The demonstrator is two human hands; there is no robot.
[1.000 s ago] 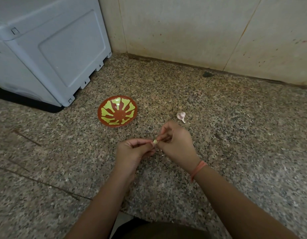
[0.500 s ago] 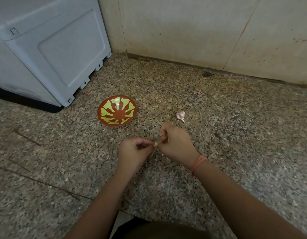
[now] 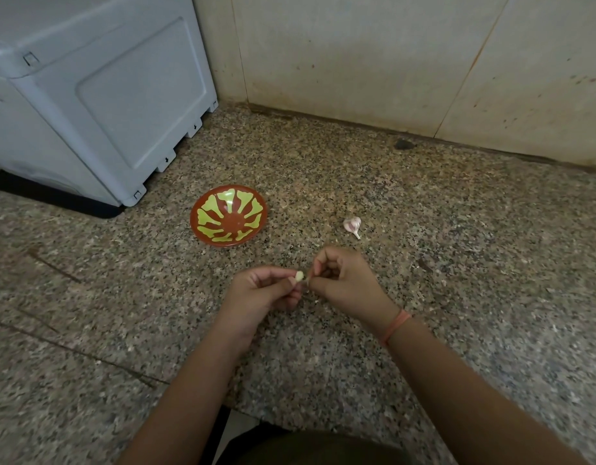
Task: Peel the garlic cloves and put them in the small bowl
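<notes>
While the left hand (image 3: pixel 261 293) pinches it between thumb and forefinger, the small pale cream garlic clove (image 3: pixel 300 276) sits at those fingertips. It is held above the speckled brown-grey granite floor (image 3: pixel 457 297), nearer to the person than the bowl. The part of the clove that shows looks smooth, whitish and bare. Its lower end is hidden behind the left fingers, so how much skin is left on it cannot be told.

The right hand (image 3: pixel 345 285), with a thin orange band (image 3: pixel 395 327) at its wrist, has its fingers curled and its thumb tip right against the clove. Whether it grips the clove, a scrap of skin or nothing at all is too small to make out.

The small round red-brown bowl with a yellow-green sunburst pattern (image 3: pixel 228 220) stands on the floor beyond the left hand, apart from both hands. A pinkish-white piece of garlic bulb with a short stalk (image 3: pixel 352 224) lies on the floor to the right of the bowl, beyond the right hand.

A pale grey-blue plastic appliance (image 3: pixel 105 95) stands at the far left beside the beige tiled wall (image 3: pixel 357 55), cut off by the picture's edge. Both forearms run out of view at the bottom.
</notes>
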